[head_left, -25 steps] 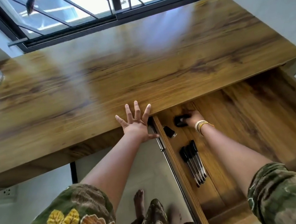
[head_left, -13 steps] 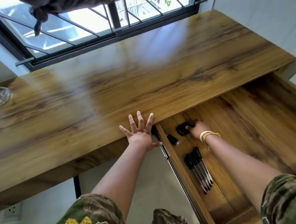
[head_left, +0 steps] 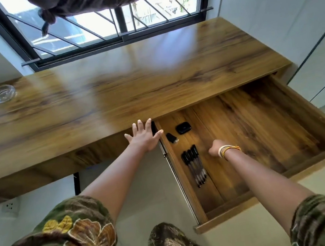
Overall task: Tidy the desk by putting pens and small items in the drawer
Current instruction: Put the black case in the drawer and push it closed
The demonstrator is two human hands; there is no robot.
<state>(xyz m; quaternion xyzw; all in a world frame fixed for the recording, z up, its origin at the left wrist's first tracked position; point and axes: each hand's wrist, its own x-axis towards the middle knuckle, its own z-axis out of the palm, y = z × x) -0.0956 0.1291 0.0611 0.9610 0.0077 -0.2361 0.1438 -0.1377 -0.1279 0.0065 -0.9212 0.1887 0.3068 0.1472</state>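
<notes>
Under barred window (head_left: 103, 27): bare wooden desk (head_left: 132, 89), drawer (head_left: 260, 122) open.

Wooden drawer (head_left: 312, 123) is standing pulled open beneath desk (head_left: 113, 100). Black pens (head_left: 195, 165) are lying bundled w/ tips toward the front, near its left wall. Small black case (head_left: 183, 128) & clip-like item (head_left: 172, 138) are sitting behind them.

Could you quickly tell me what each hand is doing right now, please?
Left hand: open, flat against the desk edge, holding nothing.
Right hand: curled, apparently empty, over the drawer.
</notes>
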